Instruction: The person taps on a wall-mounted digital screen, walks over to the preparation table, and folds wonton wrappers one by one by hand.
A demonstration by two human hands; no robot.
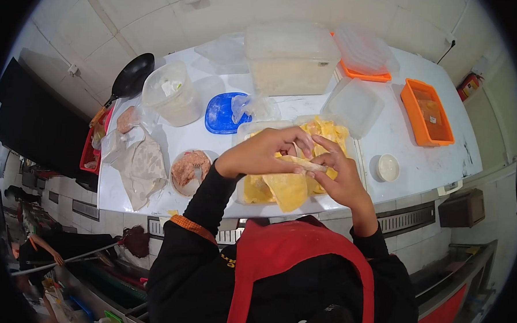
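Both of my hands are raised over the containers of yellow pieces. My left hand (265, 150) has its fingers closed on one end of a pale, folded dough wrapper (301, 163). The other end is pinched by my right hand (341, 174). Just below my hands a yellow sheet (286, 190) hangs over the front of a clear container. More yellow pieces (329, 131) fill the container behind my right hand. To the left stands a round bowl of pinkish minced filling (190, 169), with something metallic in it.
A cloth (141, 169), a clear bucket (172, 94) and a black pan (133, 76) are at the left. Behind my hands are a blue lid (221, 113) and a large clear bin (292, 59). An orange tray (426, 114) and small white bowl (388, 168) sit right. Another person (53, 248) is far left.
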